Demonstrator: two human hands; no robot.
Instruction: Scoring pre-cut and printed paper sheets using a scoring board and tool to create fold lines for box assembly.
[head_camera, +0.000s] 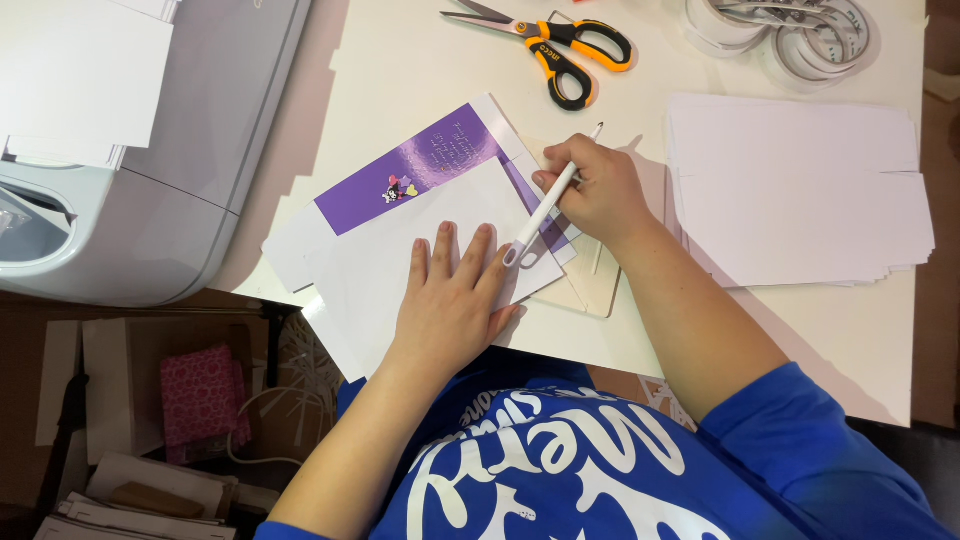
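White tabletop (400, 60) under us: our right hand (598, 190) fingers clamp a slim white scoring tool (545, 210); our left hand (450, 300), fingers spread, flattens the purple-and-white card box blank (420, 165). We should press firmly and follow the fold line.

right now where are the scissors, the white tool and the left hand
scissors (560, 45), head view, on the pivot where blades meet the handles
white tool (545, 210), head view, on the middle of its shaft
left hand (450, 300), head view, on the back of the hand
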